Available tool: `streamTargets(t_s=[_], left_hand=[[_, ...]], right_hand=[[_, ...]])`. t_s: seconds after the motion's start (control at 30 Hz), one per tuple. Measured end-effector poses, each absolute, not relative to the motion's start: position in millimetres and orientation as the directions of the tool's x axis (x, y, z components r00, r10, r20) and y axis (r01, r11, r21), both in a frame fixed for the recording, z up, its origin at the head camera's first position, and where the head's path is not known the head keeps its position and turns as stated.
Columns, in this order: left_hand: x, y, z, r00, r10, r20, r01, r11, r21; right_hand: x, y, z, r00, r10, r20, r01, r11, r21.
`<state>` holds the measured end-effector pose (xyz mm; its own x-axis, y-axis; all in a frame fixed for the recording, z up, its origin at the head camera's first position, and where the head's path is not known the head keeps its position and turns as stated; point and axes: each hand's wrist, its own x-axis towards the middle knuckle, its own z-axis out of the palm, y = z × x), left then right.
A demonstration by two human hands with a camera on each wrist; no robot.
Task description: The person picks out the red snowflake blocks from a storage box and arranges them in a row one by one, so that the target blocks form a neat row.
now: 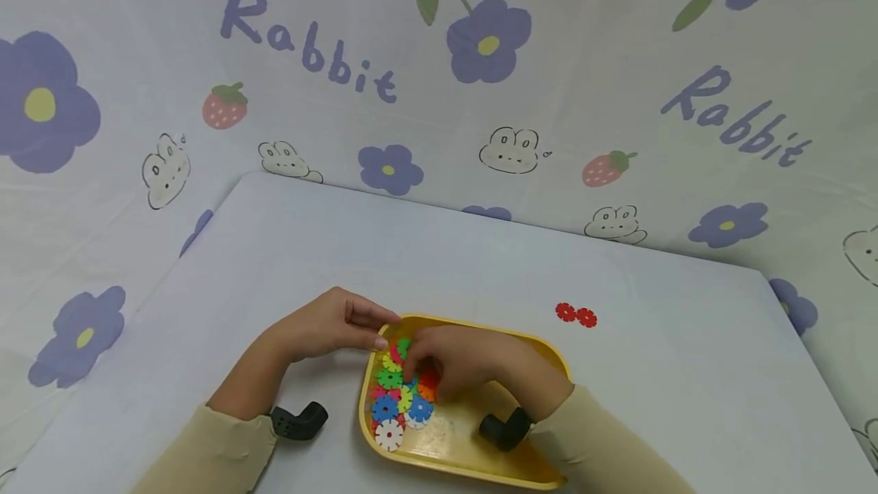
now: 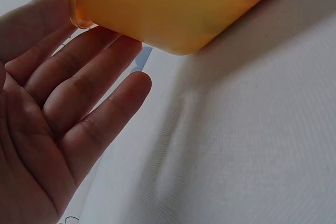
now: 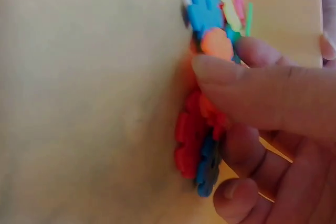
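A shallow yellow tray (image 1: 466, 462) holds a pile of flat notched plastic discs, among them a white disc (image 1: 389, 435), a green disc (image 1: 390, 378) and blue discs (image 1: 385, 408). My left hand (image 1: 329, 326) grips the tray's far left corner, thumb at the rim and some fingers against the outer wall (image 2: 157, 9). Inside the tray, my right hand (image 1: 456, 357) reaches into the pile with bent, parted fingers. Its thumb touches the orange discs (image 3: 217, 44), near a red disc (image 3: 189, 140). Whether any disc is pinched is partly hidden.
Two red discs (image 1: 576, 315) lie side by side on the white table (image 1: 329, 235), beyond the tray to the right. A patterned cloth (image 1: 439, 113) hangs behind the table. Each wrist carries a black camera mount (image 1: 300, 421).
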<state>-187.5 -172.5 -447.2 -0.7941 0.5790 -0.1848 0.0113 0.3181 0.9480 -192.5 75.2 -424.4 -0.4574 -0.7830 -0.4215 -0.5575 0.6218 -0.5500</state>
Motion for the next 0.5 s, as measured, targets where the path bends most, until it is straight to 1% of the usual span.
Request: streamTargets(t_s=[0.13,0.5], left_hand=[[-187.5,-172.7,-446.6,-0.791,0.585,-0.179,0.015,0.31,0.951],[-186.8,-171.5,-446.0,-0.794,0.581,-0.18,0.018,0.318,0.948]], right_hand=[[-192.7,72.0,-425.6,-0.473,-0.777,-0.415,-0.555,0.629,-0.545],[-196.5,69.7,-429.3,-0.499,-0.754,-0.427,-0.487,0.652,-0.581]])
